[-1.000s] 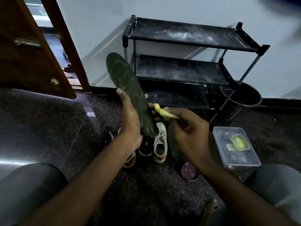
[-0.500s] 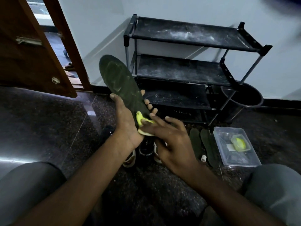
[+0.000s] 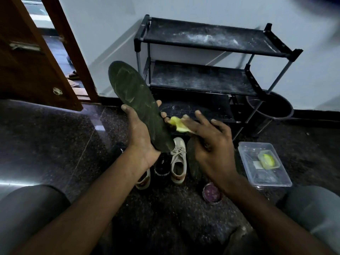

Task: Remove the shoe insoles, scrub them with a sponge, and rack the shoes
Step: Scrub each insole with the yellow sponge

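Both hands are up in front of the shoe rack [image 3: 217, 47], each busy with something. Left hand [image 3: 141, 137] grips a dark green insole [image 3: 136, 103] round its lower half, thumb on the near edge and fingertips showing past the far edge; the insole stands tilted, its toe end pointing up and to the left, streaked with pale smears. Right hand [image 3: 211, 144] holds a crumpled yellow sponge [image 3: 177, 124] under its spread fingers, just beside the insole's right edge and close to the left fingertips; whether sponge and insole touch I cannot tell. Down on the dark speckled floor [image 3: 46, 135], below the hands, a white laced shoe [image 3: 178, 162] stands next to a black shoe [image 3: 161, 170], with another pale shoe [image 3: 143, 181] partly hidden behind the left forearm. A second insole [image 3: 192, 162] lies beside the white shoe. To the right sits a clear plastic box [image 3: 272, 185] with a small yellow-filled tub [image 3: 267, 160] inside, and a round purple tin [image 3: 211, 193] near the right wrist
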